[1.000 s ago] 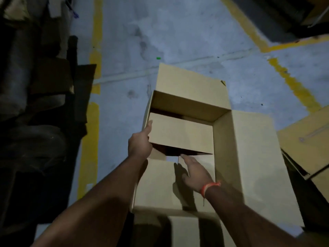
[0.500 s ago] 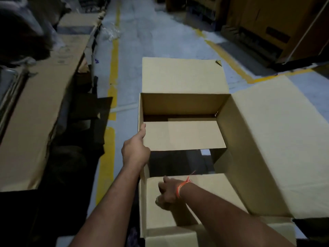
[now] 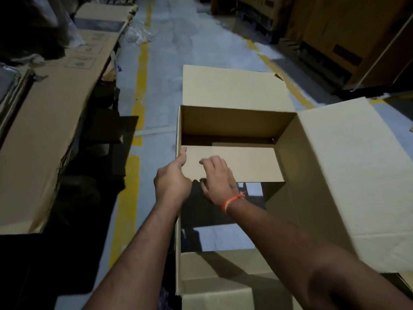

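Note:
A large brown cardboard box (image 3: pixel 312 175) stands open on the grey floor in front of me, its top flaps spread outward. Inside it, the far bottom flap (image 3: pixel 245 164) lies folded flat, and the floor shows through the gap nearer to me. My left hand (image 3: pixel 173 179) grips the box's left wall at the flap's left end, thumb along the edge. My right hand (image 3: pixel 215 180), with an orange thread at the wrist, reaches into the box with spread fingers resting on the flap's near left corner. The near bottom flap (image 3: pixel 212 269) lies low by my arms.
Long flattened cartons (image 3: pixel 49 121) are stacked along the left. Yellow floor lines (image 3: pixel 140 86) run past the box on both sides. Large brown crates (image 3: pixel 348 36) on pallets stand at the back right. Crumpled clear plastic (image 3: pixel 138 34) lies on the floor farther back.
My right hand left the near bottom flap and moved forward onto the far bottom flap. My left hand stayed on the box's left wall. The view drew closer to the box.

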Available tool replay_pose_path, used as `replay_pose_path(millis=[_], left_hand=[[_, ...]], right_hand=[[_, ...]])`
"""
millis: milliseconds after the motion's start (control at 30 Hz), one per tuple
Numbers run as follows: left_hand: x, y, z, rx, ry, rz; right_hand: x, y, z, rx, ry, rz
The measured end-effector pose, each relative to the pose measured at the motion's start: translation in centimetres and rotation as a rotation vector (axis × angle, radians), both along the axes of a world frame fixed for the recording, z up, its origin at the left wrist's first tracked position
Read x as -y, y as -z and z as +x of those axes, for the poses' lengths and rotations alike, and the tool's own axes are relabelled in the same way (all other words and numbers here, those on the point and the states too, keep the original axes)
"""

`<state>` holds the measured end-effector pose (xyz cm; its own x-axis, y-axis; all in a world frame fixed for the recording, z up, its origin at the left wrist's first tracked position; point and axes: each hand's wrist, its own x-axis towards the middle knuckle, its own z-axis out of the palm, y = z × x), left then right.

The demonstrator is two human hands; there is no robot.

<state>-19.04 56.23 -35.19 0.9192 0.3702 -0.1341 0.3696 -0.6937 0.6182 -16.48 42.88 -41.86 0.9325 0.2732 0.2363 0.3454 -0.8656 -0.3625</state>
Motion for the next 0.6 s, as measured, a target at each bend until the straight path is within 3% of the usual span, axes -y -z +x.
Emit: replay_pose_path(millis=[67, 100, 200, 267, 367, 600], left_hand=[[-0.1, 0.1, 0.2, 0.016, 0.000, 0.001], [-0.2, 0.2, 0.3, 0.022, 0.001, 0.001], [-0.3, 0.1, 0.9, 0.023, -0.010, -0.023], [-0.1, 0.0, 1.3, 0.012, -0.017, -0.020], [0.1, 0.6, 2.2, -0.018, 0.005, -0.005], [1.3, 3.5, 4.1, -0.116, 0.075, 0.034]], right_hand=[[-0.4, 0.0, 2.0, 0.089, 0.007, -0.021], [-0.7, 0.6, 2.9, 0.002, -0.007, -0.070], [-0.9, 3.0, 4.7, -0.685, -0.067, -0.352], [-0.4, 4.7, 4.5, -0.936, -0.070, -0.439], [0.5, 6.7, 2.7, -0.865, -0.031, -0.277], [5.1, 10.7, 0.1, -0.838, 0.025, -0.216]])
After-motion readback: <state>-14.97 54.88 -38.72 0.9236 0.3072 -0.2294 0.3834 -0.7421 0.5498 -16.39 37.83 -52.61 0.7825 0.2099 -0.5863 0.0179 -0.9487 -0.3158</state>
